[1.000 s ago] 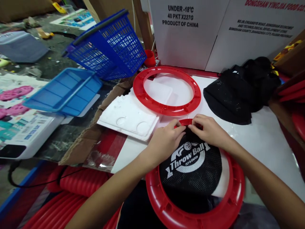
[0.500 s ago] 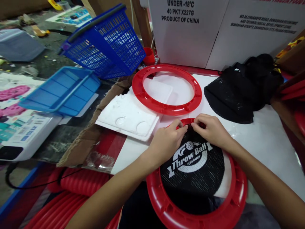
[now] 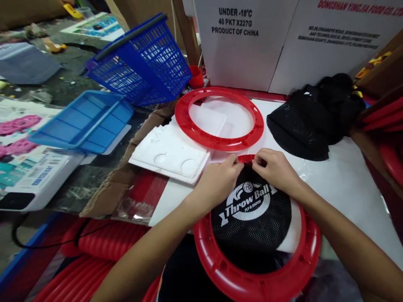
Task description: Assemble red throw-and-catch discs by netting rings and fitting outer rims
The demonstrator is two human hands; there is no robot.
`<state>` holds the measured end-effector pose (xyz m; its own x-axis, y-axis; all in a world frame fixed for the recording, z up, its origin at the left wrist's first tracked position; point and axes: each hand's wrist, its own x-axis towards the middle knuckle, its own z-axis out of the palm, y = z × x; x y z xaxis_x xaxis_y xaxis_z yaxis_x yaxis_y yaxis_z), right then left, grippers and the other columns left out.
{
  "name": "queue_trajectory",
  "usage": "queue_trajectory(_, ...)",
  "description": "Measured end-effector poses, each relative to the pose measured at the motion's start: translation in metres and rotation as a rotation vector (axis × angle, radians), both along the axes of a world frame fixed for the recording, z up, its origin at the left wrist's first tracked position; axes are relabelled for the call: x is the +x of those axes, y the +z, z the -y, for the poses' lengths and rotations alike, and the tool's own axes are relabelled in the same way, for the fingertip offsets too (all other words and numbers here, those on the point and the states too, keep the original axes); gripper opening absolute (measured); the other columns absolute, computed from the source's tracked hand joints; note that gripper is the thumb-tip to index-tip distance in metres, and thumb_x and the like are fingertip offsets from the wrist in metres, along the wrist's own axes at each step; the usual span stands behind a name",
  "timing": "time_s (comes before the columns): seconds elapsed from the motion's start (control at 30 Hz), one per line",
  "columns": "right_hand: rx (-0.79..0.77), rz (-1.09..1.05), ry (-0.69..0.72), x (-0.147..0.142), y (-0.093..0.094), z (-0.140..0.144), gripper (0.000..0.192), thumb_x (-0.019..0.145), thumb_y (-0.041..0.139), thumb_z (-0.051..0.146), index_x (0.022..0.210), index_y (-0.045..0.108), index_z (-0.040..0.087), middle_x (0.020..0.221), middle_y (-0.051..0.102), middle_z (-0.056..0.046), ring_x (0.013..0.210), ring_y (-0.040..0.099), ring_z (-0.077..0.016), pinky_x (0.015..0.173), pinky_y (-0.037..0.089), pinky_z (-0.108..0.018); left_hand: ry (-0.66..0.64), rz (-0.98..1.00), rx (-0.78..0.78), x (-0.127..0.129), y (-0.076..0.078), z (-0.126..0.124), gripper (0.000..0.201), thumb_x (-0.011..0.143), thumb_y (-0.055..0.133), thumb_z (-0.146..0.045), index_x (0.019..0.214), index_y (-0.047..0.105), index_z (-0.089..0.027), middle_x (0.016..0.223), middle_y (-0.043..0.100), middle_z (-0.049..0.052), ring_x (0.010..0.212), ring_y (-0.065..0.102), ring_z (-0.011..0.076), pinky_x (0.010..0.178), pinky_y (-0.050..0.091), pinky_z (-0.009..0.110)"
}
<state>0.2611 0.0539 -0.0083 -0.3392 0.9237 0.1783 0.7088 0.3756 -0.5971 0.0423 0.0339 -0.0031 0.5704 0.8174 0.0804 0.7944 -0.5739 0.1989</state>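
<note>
Pinching black mesh at near red ring's far rim, both hands; spare ring, foam tray just beyond.

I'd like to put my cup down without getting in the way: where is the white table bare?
Bare white table lies right of the right hand, below the black mesh pile. A smaller patch shows inside the far red ring. Crowded: the near red ring with black net under both hands, and the foam tray beside the left hand.

Net inside near ring (spare ring behind), seemingly.
</note>
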Motion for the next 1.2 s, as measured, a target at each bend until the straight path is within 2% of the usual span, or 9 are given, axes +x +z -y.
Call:
queue_trajectory(0.23, 0.018, 0.168, -0.011, 0.011, 0.001, -0.008, 0.031, 0.091, 0.059, 0.017, 0.066, 0.042, 0.023, 0.070, 0.056, -0.001, 0.064, 0.048, -0.0152, 0.064, 0.035, -0.033, -0.109, -0.010, 0.018, 0.004, -0.002, -0.024, 0.033, 0.108, 0.050, -0.023, 0.133, 0.072, -0.022, 0.119, 0.069, 0.013, 0.087, 0.070, 0.0231, 0.075, 0.053, 0.035)
queue_trajectory(0.37, 0.117, 0.195, 0.023, 0.044, 0.004, -0.011, 0.028, 0.102, 0.059, 0.030, 0.075, 0.056, 0.022, 0.080, 0.064, -0.005, 0.076, 0.059, -0.0192, 0.074, 0.046, -0.037, -0.119, 0.025, 0.011, 0.020, 0.008, -0.030, 0.039, 0.110, 0.051, -0.030, 0.145, 0.065, -0.023, 0.134, 0.065, 0.016, 0.108, 0.071, 0.0282, 0.088, 0.057, 0.040)
queue_trajectory(0.53, 0.251, 0.131, 0.037, 0.076, 0.010, 0.031, 0.021, 0.109, 0.049, 0.029, 0.108, 0.067, 0.020, 0.120, 0.070, -0.016, 0.116, 0.065, -0.0289, 0.104, 0.053, -0.048, -0.197, 0.112, 0.122, 0.019, 0.033, 0.044, 0.039, 0.104, 0.065, -0.025, 0.141, 0.065, -0.014, 0.165, 0.046, 0.020, 0.153, 0.042, 0.0388, 0.123, 0.040, 0.058)
queue_trajectory(0.63, 0.221, 0.176, 0.163, 0.070, 0.006, 0.087, 0.013, 0.104, 0.060, 0.028, 0.109, 0.071, 0.022, 0.132, 0.068, -0.014, 0.126, 0.063, -0.0324, 0.109, 0.053, -0.055, -0.280, 0.157, -0.132, 0.014, 0.027, 0.098, 0.030, 0.103, 0.067, -0.032, 0.129, 0.072, -0.018, 0.150, 0.062, 0.015, 0.144, 0.053, 0.0338, 0.119, 0.047, 0.051)
queue_trajectory(0.73, 0.053, 0.213, 0.264, 0.057, -0.003, 0.134, 0.020, 0.098, 0.071, 0.030, 0.117, 0.073, 0.026, 0.147, 0.062, -0.013, 0.137, 0.059, -0.0340, 0.112, 0.054, -0.059, -0.231, 0.218, -0.273, 0.019, 0.010, 0.120, 0.020, 0.104, 0.066, -0.034, 0.113, 0.077, -0.020, 0.133, 0.070, 0.010, 0.131, 0.061, 0.0296, 0.113, 0.050, 0.046)
queue_trajectory(0.83, -0.006, 0.162, 0.228, 0.054, -0.011, 0.149, 0.030, 0.094, 0.074, 0.025, 0.124, 0.072, 0.026, 0.157, 0.057, -0.013, 0.145, 0.055, -0.0335, 0.117, 0.052, -0.059, -0.149, 0.245, -0.256, 0.032, -0.002, 0.112, 0.026, 0.096, 0.078, -0.041, 0.109, 0.076, -0.019, 0.121, 0.070, 0.010, 0.119, 0.063, 0.0296, 0.104, 0.052, 0.046)
queue_trajectory(0.97, -0.014, 0.087, 0.161, 0.065, -0.016, 0.131, 0.009, 0.100, 0.064, 0.022, 0.102, 0.073, 0.022, 0.149, 0.064, -0.013, 0.139, 0.061, -0.0315, 0.116, 0.051, -0.058, -0.166, 0.234, -0.187, 0.050, -0.008, 0.078, 0.041, 0.091, 0.083, -0.048, 0.119, 0.075, -0.019, 0.118, 0.068, 0.010, 0.117, 0.060, 0.0308, 0.102, 0.049, 0.045)
queue_trajectory(1.03, 0.019, 0.013, 0.068, 0.070, -0.017, 0.122, 0.014, 0.104, 0.059, 0.027, 0.096, 0.069, 0.021, 0.141, 0.068, -0.014, 0.134, 0.065, -0.0306, 0.114, 0.051, -0.058, -0.204, 0.237, -0.177, 0.058, -0.009, 0.060, 0.048, 0.089, 0.083, -0.051, 0.124, 0.074, -0.020, 0.123, 0.068, 0.010, 0.120, 0.059, 0.0313, 0.103, 0.048, 0.045)
queue_trajectory(1.2, 0.153, -0.095, -0.053, 0.078, -0.012, 0.122, 0.021, 0.109, 0.052, 0.031, 0.098, 0.067, 0.022, 0.136, 0.071, -0.014, 0.131, 0.065, -0.0273, 0.115, 0.050, -0.053, -0.260, 0.284, -0.109, 0.069, -0.012, 0.042, 0.028, 0.099, 0.066, -0.021, 0.126, 0.073, -0.020, 0.126, 0.070, 0.010, 0.120, 0.062, 0.0290, 0.100, 0.046, 0.042)
